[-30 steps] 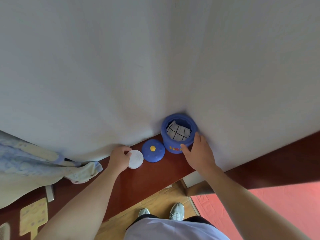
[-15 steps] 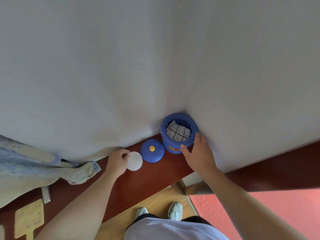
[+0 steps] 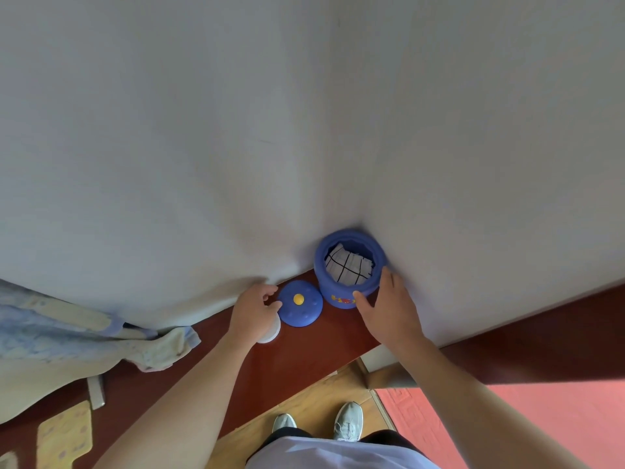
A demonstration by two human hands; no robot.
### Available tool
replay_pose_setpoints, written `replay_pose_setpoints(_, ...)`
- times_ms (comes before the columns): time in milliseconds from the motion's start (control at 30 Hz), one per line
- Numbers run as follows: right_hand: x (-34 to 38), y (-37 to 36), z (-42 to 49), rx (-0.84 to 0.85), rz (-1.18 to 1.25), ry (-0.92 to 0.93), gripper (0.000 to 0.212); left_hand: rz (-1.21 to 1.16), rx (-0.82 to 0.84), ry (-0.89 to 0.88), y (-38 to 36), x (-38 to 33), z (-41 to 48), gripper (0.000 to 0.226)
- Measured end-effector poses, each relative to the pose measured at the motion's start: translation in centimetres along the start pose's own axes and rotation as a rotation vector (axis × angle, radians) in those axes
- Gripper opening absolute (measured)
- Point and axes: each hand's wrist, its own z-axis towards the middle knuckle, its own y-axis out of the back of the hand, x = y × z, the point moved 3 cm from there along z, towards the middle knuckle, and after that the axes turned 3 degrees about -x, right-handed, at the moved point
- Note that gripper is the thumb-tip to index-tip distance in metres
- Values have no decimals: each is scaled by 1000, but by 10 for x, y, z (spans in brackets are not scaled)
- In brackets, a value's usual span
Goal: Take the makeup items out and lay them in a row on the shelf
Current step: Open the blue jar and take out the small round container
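A blue round jar [image 3: 341, 296] stands open on the dark red wooden shelf [image 3: 324, 346], against the white wall. Inside it lies a white pouch with a black grid pattern [image 3: 348, 269]. My right hand [image 3: 389, 309] clasps the jar, thumb on its front and fingers on its right side. The jar's blue lid with a yellow knob [image 3: 299, 302] lies on the shelf just left of the jar. My left hand [image 3: 253, 313] lies over a white round case [image 3: 270, 331] and mostly hides it. Its thumb and forefinger touch the lid's left edge.
A pale blue cloth [image 3: 101, 336] is bunched on the shelf at the left. Beige flat pieces [image 3: 64, 434] lie at the lower left. Below the shelf edge are a wooden floor, my shoes [image 3: 348, 421] and a red mat [image 3: 541, 424].
My left hand has slid right, from the white case's left edge over its top to the lid's rim. My right hand stays on the jar.
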Motion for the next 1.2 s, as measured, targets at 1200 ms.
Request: replay_pose_setpoints(1200,-3,-2,1,-3,9,16,82,116,-120,-397,37,-81,-19,18)
